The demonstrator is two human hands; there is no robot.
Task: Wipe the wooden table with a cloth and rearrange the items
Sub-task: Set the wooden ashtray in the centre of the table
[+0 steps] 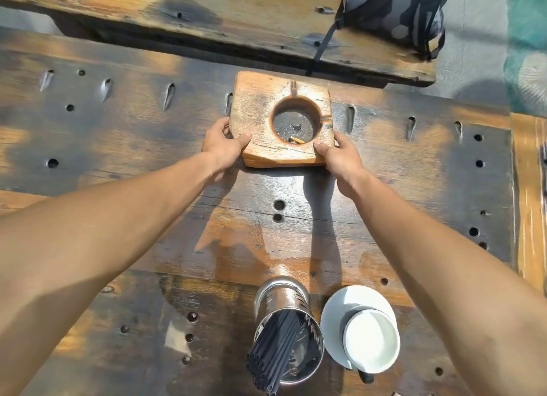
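Note:
A square wooden ashtray block (257, 114) with a round hollow holding ash and a cigarette butt rests near the far edge of the wooden table (118, 147). My left hand (223, 142) grips its near-left corner, thumb on top. My right hand (340, 154) grips its near-right corner, thumb on top. Near me stand a shiny metal canister (288, 301) full of black straws and a white cup on a white saucer (334, 315). No cloth is in view.
A wooden bench (207, 13) runs beyond the table, with a dark backpack (396, 7) on its right end and a strap hanging toward the table. The tabletop has many drilled holes and notches. A lighter wooden strip (529, 194) borders the right side.

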